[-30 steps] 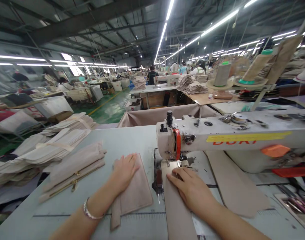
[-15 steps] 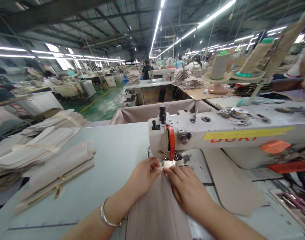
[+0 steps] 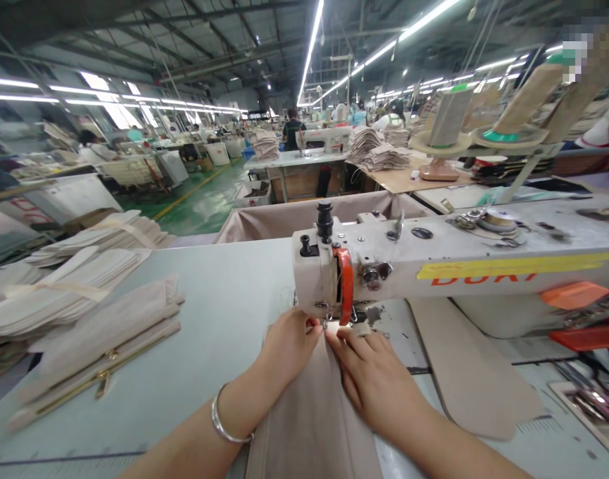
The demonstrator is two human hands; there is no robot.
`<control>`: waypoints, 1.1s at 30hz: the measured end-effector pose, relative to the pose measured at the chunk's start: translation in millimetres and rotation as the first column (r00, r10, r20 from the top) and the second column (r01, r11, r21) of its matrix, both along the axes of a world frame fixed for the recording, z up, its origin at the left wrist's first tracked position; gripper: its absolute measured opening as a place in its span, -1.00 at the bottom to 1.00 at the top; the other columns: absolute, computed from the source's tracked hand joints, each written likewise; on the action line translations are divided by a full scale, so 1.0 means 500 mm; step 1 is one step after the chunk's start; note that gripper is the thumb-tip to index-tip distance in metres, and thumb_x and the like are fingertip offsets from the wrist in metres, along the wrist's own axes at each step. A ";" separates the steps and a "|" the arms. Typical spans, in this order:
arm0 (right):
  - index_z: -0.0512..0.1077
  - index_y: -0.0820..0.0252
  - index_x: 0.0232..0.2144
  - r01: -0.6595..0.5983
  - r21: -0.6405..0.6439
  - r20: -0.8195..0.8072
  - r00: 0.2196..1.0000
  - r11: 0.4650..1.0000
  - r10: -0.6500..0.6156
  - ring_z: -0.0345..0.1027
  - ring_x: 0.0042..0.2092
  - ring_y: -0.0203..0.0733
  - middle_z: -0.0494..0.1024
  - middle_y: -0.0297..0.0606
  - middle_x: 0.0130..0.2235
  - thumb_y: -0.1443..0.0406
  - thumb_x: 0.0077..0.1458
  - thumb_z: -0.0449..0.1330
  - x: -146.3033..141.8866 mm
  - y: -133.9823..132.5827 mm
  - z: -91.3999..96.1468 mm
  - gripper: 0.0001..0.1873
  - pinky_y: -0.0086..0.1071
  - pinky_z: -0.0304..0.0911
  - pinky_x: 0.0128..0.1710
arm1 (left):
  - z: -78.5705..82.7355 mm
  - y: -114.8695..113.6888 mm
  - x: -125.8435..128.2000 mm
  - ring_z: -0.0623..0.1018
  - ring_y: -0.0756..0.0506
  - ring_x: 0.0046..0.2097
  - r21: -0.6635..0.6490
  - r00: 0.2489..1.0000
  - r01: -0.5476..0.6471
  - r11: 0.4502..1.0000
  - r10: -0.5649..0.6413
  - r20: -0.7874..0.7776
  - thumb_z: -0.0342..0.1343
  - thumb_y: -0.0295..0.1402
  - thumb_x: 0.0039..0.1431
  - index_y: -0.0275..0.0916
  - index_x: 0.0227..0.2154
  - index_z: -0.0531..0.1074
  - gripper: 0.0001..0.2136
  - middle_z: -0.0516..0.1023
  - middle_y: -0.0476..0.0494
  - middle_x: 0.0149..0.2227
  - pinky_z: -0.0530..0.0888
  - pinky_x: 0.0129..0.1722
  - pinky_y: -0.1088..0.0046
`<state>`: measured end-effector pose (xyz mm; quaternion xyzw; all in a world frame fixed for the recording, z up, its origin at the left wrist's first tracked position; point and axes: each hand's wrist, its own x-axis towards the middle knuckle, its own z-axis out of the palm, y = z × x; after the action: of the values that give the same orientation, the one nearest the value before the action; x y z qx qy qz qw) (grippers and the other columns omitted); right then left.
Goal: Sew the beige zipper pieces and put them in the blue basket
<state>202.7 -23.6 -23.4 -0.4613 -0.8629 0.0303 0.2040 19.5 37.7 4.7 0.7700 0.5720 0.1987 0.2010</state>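
A long beige fabric piece (image 3: pixel 311 426) runs up the table under the presser foot of a white sewing machine (image 3: pixel 384 256). Beside the needle, my left hand (image 3: pixel 289 342) pinches the left edge of this fabric between thumb and fingertips; a silver bangle is on the wrist. My right hand (image 3: pixel 371 366) lies on the fabric's right side, palm down, its fingers stretched toward the presser foot and its fingertips touching the cloth. A small lamp glow lights the stitching spot. The fingers partly hide the needle.
Left on the table lie tied stacks of pale panels (image 3: pixel 79 286) and a beige piece with a gold zipper (image 3: pixel 99 372). A round-cornered panel (image 3: pixel 471 366) rests under the machine arm. Thread cones (image 3: pixel 448 116) stand behind, and a tool tray (image 3: pixel 594 406) is at right.
The view has shifted slightly, so the machine arm and table items appear a little displaced. Both hands stay by the needle on the fabric, with the left fingers slightly closer to the presser foot.
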 end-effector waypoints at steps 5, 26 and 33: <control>0.22 0.19 0.21 0.003 -0.027 -0.012 1.000 1.000 -0.004 0.19 0.00 0.04 0.37 -0.09 0.03 0.40 0.24 0.04 0.001 0.000 0.002 -0.51 -0.07 0.14 0.00 | -0.005 -0.005 0.000 0.55 -0.16 -0.22 0.041 1.000 0.001 0.999 -0.001 0.006 0.07 -0.45 0.20 -0.25 -0.34 0.50 -0.90 0.58 -0.15 -0.28 0.42 -0.25 0.38; 0.29 0.18 0.14 0.013 0.005 -0.050 0.999 1.000 -0.012 0.20 -0.01 0.01 0.39 -0.11 0.01 0.44 0.22 0.06 0.001 -0.006 -0.001 -0.56 -0.08 0.12 0.00 | -0.009 -0.047 -0.025 0.50 -0.11 0.02 0.200 0.967 0.253 0.947 -0.240 -0.089 0.07 -0.50 0.29 -0.15 -0.20 0.55 -0.82 0.55 -0.04 -0.03 0.45 0.10 0.29; 0.32 0.14 0.10 -0.002 -0.008 -0.048 0.999 1.000 0.002 0.22 -0.04 -0.01 0.40 -0.16 -0.03 0.43 0.23 0.04 0.006 -0.014 -0.001 -0.60 -0.11 0.12 -0.05 | -0.010 -0.070 -0.032 0.47 -0.14 0.11 0.246 0.932 0.345 0.906 -0.298 -0.208 -0.08 -0.50 0.35 -0.23 -0.04 0.47 -0.74 0.50 -0.11 0.08 0.41 0.16 0.29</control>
<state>205.6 -30.4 -23.8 -0.4605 -0.8581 0.0452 0.2227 3.7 2.8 -0.4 0.8883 0.4178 0.1765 0.0727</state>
